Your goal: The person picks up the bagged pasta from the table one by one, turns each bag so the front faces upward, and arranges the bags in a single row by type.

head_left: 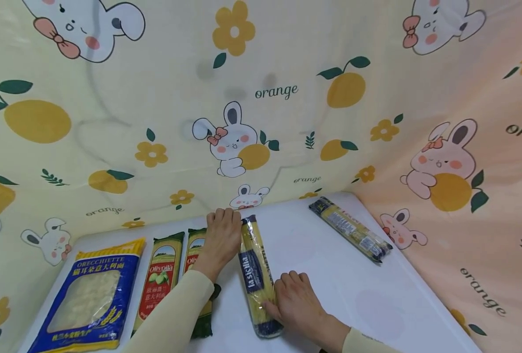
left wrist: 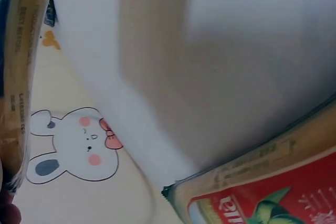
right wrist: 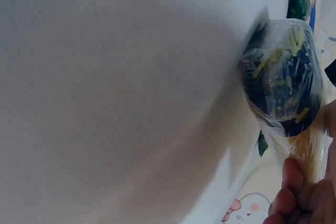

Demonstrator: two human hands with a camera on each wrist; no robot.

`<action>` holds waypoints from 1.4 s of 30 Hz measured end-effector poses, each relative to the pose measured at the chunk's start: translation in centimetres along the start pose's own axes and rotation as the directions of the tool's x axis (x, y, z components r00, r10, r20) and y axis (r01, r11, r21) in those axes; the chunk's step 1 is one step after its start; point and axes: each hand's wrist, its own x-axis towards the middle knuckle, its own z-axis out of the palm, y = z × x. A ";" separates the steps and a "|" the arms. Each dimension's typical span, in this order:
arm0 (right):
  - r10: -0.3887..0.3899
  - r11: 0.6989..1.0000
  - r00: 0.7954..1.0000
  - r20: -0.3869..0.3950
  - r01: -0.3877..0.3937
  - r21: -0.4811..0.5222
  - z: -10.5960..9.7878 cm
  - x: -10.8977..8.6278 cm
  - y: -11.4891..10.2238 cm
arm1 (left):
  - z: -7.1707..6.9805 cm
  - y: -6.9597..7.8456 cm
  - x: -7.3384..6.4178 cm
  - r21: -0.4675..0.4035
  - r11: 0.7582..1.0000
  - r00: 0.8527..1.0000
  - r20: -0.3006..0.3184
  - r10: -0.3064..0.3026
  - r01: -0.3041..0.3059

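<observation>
A clear pack of la sicilia spaghetti (head_left: 257, 274) is held between both hands above the white table. My left hand (head_left: 222, 235) grips its far end from the left side, fingers curled. Lower down on the right edge, my right hand (head_left: 300, 304) holds the near part, its thumb lying across the wrapper. The right wrist view shows the pack's dark end (right wrist: 283, 77) raised off the table, with curled fingers (right wrist: 294, 198) beside the noodles. Only a strip of the pack (left wrist: 21, 77) and a fingertip appear at the left wrist view's edge.
Left of the pack lie two red-and-green Olivoilà pasta packs (head_left: 161, 274), one partly behind my left arm, and a blue-and-yellow orecchiette bag (head_left: 91, 294). Another spaghetti pack (head_left: 351, 229) lies at the back right. A printed curtain (head_left: 172, 98) borders the white table (head_left: 345, 304).
</observation>
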 end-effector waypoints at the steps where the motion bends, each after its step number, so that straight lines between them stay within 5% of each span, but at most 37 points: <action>1: 0.000 1.000 1.000 -0.003 0.000 -0.001 0.0 0.0 -0.1 | 0.2 -0.1 -0.1 -0.002 1.000 1.000 -0.002 0.003 -0.003; 6: -0.001 1.000 1.000 -0.026 0.001 -0.020 0.3 -0.2 -0.1 | 1.1 -0.1 0.0 -0.024 0.999 0.999 -0.036 0.020 -0.021; 10: 0.037 0.999 0.998 0.044 -0.037 -0.011 0.4 -0.2 0.0 | 1.3 0.2 0.3 -0.063 0.998 1.000 -0.022 -0.003 0.001; 15: 0.109 0.993 0.976 0.188 -0.114 0.013 0.5 -0.1 0.3 | 1.0 0.7 0.3 -0.044 0.999 0.998 0.060 -0.019 0.022; 18: 0.093 0.996 0.979 0.183 -0.095 0.000 0.4 -0.4 0.4 | 0.9 1.3 -0.6 -0.035 0.999 0.992 0.128 0.004 0.000; 22: 0.037 0.999 0.982 0.185 -0.039 0.009 -0.2 -1.5 0.4 | 0.8 3.4 -2.8 -0.096 0.995 0.967 0.253 0.041 -0.017; 27: -0.015 0.994 0.967 0.253 -0.014 0.111 -0.1 -2.9 0.8 | 0.9 6.5 -6.6 -0.203 0.979 0.914 0.398 0.082 0.000; 30: -0.040 0.991 0.964 0.262 0.005 0.134 0.3 -3.1 0.9 | 1.2 7.1 -7.9 -0.228 0.973 0.881 0.464 0.086 0.024; 33: -0.069 0.992 0.965 0.254 0.038 0.123 0.7 -2.8 0.7 | 1.3 7.0 -8.5 -0.222 0.974 0.869 0.490 0.073 0.043; 42: -0.099 0.995 0.962 0.256 0.094 0.032 1.6 -0.2 -1.0 | 1.4 4.6 -8.4 -0.192 0.978 0.869 0.494 0.024 0.082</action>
